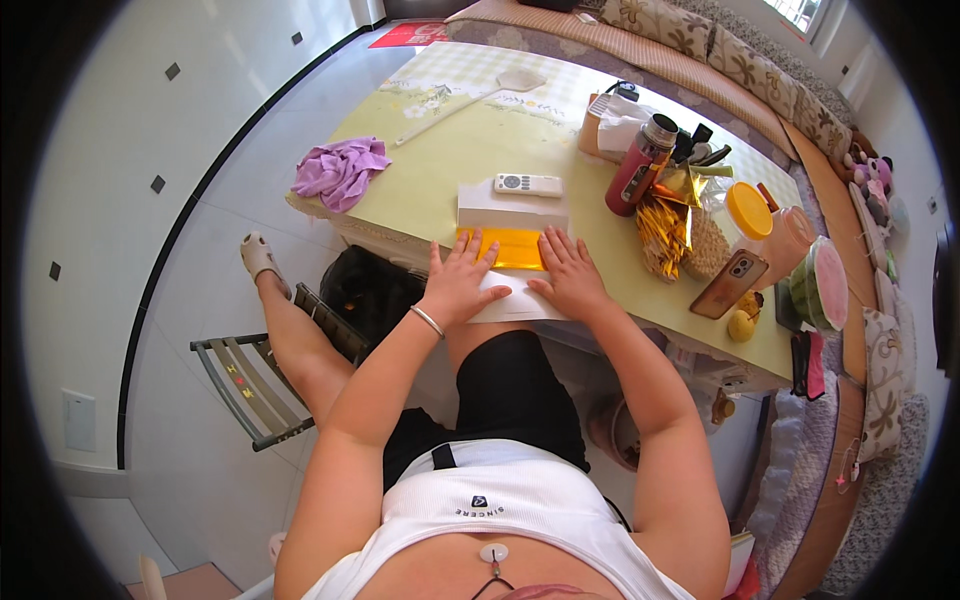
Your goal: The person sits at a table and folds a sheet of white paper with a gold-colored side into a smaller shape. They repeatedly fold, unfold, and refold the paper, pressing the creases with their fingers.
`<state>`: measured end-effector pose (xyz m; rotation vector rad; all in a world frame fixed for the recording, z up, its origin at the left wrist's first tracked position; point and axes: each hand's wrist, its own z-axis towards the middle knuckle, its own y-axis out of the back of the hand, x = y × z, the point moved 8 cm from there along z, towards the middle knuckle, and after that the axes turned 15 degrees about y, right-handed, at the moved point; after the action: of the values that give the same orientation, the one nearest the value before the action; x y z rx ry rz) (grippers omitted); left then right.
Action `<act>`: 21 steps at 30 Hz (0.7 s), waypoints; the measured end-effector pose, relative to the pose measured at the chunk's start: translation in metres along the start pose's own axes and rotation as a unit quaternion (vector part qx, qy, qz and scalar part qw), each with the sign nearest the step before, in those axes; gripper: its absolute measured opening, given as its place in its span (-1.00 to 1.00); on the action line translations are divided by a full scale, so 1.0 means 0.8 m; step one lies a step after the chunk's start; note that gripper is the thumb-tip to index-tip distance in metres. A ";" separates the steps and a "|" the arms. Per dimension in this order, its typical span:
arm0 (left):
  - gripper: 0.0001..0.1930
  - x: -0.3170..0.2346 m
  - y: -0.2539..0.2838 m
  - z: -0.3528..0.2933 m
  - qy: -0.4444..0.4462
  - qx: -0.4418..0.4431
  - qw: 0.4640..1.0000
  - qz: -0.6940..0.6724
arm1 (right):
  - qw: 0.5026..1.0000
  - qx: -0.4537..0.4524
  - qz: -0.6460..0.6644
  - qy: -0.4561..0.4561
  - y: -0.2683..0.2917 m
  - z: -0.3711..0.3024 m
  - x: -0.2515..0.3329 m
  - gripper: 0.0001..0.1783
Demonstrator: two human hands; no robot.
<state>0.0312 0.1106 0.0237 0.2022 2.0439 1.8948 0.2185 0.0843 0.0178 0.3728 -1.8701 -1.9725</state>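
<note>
A shiny gold foil sheet (519, 250) lies flat on a white paper or board (516, 303) at the table's near edge. My left hand (460, 281) rests palm down with fingers spread, its fingertips on the foil's left end. Over at the right end, my right hand (573, 278) lies flat in the same way, fingers stretched forward and thumb pointing inward. Neither hand grips anything. Just beyond the foil, a white remote control (528, 185) sits at the far edge of the white paper.
Right of my hands stand gold foil strips (660, 238), a red thermos (640, 165), a yellow-lidded jar (746, 212), a phone (730, 284) and a cut watermelon (820, 284). Leftward are a purple cloth (342, 172) and a fly swatter (458, 110). A folding stool (262, 384) stands below.
</note>
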 end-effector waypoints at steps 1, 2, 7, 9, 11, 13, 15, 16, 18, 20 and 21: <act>-0.08 -0.001 -0.001 0.002 0.000 0.002 1.000 0.001 | 1.000 -0.005 0.000 0.004 -0.004 0.000 -0.005 -0.07; -0.09 0.000 -0.001 0.004 -0.006 0.002 1.000 -0.003 | 1.000 -0.009 0.000 0.007 -0.007 -0.001 -0.009 -0.08; -0.11 0.015 0.008 0.030 -0.047 0.022 0.999 0.001 | 0.993 -0.108 -0.006 0.041 0.010 -0.013 -0.007 -0.27; -0.14 0.013 0.022 0.039 -0.040 0.003 0.999 0.019 | 0.987 -0.153 -0.027 0.050 0.022 -0.016 0.006 -0.37; -0.15 0.004 0.038 0.045 -0.014 -0.018 0.998 0.063 | 0.980 -0.185 -0.061 0.051 0.035 -0.014 0.026 -0.48; -0.47 -0.027 0.059 0.037 -0.101 -0.166 0.981 0.024 | 0.963 -0.239 -0.108 0.062 0.031 -0.011 0.037 -0.56; -0.69 -0.058 0.051 0.040 -0.168 -0.138 0.976 -0.026 | 0.957 -0.272 -0.085 0.061 0.030 -0.011 0.037 -0.64; -0.88 -0.072 0.059 0.023 -0.224 -0.221 0.944 -0.097 | 0.958 -0.277 -0.040 0.055 0.033 -0.010 0.035 -0.67; -0.90 -0.081 0.046 0.023 -0.196 -0.187 0.950 -0.156 | 0.955 -0.290 0.046 0.039 0.041 -0.010 0.025 -0.74; -0.90 -0.071 0.044 0.024 -0.141 -0.183 0.947 -0.223 | 0.945 -0.303 0.125 0.022 0.050 -0.013 0.001 -0.81; -0.89 -0.062 0.041 0.027 -0.109 -0.177 0.940 -0.270 | 0.939 -0.309 0.153 0.014 0.050 -0.014 -0.011 -0.84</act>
<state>0.0807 0.1173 0.0629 -0.2126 1.3922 1.7456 0.2356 0.0776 0.0559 -0.0737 -1.1096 -2.1700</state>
